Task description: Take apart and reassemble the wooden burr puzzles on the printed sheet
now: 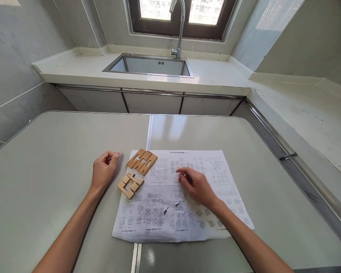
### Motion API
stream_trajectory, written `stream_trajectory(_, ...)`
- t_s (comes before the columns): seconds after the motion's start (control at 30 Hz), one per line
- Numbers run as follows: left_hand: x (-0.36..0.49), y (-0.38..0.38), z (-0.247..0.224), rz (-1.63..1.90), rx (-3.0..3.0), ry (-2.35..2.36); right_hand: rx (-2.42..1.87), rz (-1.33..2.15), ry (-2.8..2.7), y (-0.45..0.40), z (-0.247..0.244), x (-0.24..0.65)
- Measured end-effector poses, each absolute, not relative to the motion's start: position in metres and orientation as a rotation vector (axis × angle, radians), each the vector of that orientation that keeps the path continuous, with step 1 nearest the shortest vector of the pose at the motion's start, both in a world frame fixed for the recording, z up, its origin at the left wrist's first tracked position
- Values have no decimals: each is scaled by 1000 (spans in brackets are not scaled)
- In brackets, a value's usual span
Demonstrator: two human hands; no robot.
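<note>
A printed sheet of paper [159, 235] covered in small line diagrams lies on the folding table. My right hand [197, 185] hovers over or rests on its upper middle, index finger stretched out and thumb apart, holding nothing visible. My left hand [104, 168] is curled into a loose fist on the table, left of the sheet, with nothing showing in it. Between the hands, over the sheet's upper left edge, lie flat brown wooden puzzle pieces [146, 163] with numbers and cut-out slots. Just below them sits a group of thicker, lighter notched wooden blocks [135, 186].
Two small dark marks or tears [166, 210] show on the paper's lower half. The pale table [59, 151] has a seam down its middle. Beyond it stands a counter [82, 70] with a sink [147, 64] and a faucet [181, 30]. Another counter runs along the right.
</note>
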State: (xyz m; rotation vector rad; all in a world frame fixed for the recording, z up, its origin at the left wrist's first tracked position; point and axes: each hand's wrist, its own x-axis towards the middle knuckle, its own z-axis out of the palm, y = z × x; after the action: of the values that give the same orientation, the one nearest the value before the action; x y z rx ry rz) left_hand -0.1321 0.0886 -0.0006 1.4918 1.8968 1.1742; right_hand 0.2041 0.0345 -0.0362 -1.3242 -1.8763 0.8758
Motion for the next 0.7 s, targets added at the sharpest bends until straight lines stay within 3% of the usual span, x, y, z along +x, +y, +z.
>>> stream_trajectory(0.7,-133,88,-5,1156,1554,1903,-1306,795,-1891,31,-31,202)
